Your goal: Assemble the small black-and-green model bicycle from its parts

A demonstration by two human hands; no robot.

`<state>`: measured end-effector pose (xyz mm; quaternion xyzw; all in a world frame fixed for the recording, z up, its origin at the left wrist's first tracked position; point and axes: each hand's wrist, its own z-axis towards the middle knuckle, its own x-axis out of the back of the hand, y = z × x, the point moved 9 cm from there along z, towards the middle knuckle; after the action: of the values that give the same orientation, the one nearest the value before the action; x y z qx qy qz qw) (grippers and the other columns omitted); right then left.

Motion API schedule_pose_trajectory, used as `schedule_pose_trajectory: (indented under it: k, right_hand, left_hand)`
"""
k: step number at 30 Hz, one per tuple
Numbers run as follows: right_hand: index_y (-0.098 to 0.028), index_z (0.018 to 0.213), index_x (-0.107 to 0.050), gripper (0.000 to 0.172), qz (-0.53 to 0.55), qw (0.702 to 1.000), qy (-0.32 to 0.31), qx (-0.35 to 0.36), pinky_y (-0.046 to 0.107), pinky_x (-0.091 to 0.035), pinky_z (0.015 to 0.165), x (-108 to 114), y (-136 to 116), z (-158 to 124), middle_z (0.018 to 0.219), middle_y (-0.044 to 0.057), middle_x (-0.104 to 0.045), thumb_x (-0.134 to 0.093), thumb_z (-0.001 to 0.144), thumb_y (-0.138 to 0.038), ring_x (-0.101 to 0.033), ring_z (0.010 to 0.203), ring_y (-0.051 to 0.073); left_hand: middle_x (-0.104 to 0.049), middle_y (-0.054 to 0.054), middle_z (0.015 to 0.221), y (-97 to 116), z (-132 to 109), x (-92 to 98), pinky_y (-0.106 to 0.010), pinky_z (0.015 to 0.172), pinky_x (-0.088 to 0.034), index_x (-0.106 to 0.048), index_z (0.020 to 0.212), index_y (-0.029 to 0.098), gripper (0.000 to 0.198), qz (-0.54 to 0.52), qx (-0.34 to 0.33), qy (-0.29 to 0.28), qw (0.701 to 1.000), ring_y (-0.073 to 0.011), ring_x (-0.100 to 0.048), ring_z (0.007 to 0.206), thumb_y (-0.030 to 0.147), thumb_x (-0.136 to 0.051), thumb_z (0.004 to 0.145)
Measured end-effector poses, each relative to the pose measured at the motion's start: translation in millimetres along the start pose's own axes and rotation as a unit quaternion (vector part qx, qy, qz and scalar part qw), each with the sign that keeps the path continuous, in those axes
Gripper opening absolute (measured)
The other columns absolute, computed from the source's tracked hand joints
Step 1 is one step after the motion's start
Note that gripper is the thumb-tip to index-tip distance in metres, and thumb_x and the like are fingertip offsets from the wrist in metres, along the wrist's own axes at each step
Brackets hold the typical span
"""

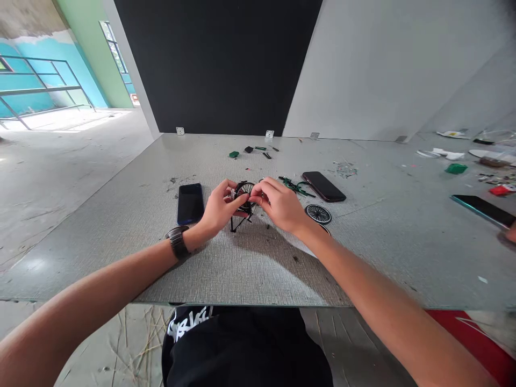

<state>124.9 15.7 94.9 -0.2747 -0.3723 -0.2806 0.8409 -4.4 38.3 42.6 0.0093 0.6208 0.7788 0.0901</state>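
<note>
Between my hands is a small black model bicycle assembly with a spoked wheel (244,188). My left hand (217,210) is closed around it, thumb against the wheel. Thin black parts (234,224) stick out below, near the tabletop. At the wheel's right side, the fingertips of my right hand (280,203) are pinched together; what they hold is too small to make out. Just beyond that hand lies a green model bicycle frame (296,186). A loose spoked wheel (318,214) rests to its right, and another round part is mostly hidden by my right wrist.
Phones lie on the table (161,274): one on the left (191,204), one at centre right (323,186). A third phone (484,210) is near another person's hand (511,232). Small green and black pieces (234,154) lie toward the upright black panel (221,64).
</note>
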Motion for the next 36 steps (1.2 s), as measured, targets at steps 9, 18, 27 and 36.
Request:
schedule_pose_trajectory:
  k: [9, 18, 27, 36]
  right_hand:
    - [-0.021, 0.095, -0.062, 0.02, -0.061, 0.998, 0.008, 0.007, 0.029, -0.041, 0.065, 1.6, -6.5, -0.7, 0.098, 0.005, -0.068, -0.052, 0.103, -0.035, -0.061, 0.08, 0.016]
    - [-0.02, 0.093, -0.062, 0.017, -0.031, 0.999, 0.012, -0.004, 0.03, -0.041, 0.067, 0.7, -3.9, -0.5, 0.097, 0.005, -0.067, -0.055, 0.102, -0.034, -0.06, 0.08, 0.017]
    - [-0.021, 0.09, -0.061, 0.012, 0.061, 0.997, 0.023, -0.044, 0.029, -0.042, 0.069, -0.7, 7.3, -1.4, 0.092, 0.003, -0.065, -0.064, 0.097, -0.031, -0.058, 0.077, 0.015]
    - [-0.022, 0.09, -0.064, 0.011, 0.022, 0.999, 0.035, -0.01, 0.03, -0.045, 0.071, 2.6, 1.2, -2.0, 0.093, 0.003, -0.068, -0.062, 0.098, -0.029, -0.062, 0.081, 0.016]
  left_hand:
    - [-0.058, 0.0, 0.086, 1.0, -1.5, -0.9, -0.029, 0.059, -0.064, -0.05, 0.089, 0.019, 0.031, -0.02, 0.003, -0.003, 1.0, -0.0128, -0.062, 0.076, 0.032, -0.076, 0.079]
    - [-0.059, -0.001, 0.087, -1.8, 0.3, -0.6, -0.029, 0.06, -0.064, -0.05, 0.091, 0.019, 0.032, -0.023, -0.003, -0.013, 1.0, -0.0128, -0.062, 0.077, 0.034, -0.076, 0.08]
    - [-0.056, 0.0, 0.088, -2.0, -0.7, -2.1, -0.029, 0.062, -0.064, -0.051, 0.089, 0.018, 0.031, -0.025, 0.0, -0.018, 1.0, -0.0126, -0.061, 0.079, 0.034, -0.076, 0.08]
    - [-0.059, -0.001, 0.087, -9.9, 0.1, -3.0, -0.033, 0.064, -0.065, -0.052, 0.09, 0.019, 0.029, -0.07, 0.02, -0.032, 0.997, -0.0149, -0.063, 0.082, 0.033, -0.076, 0.081]
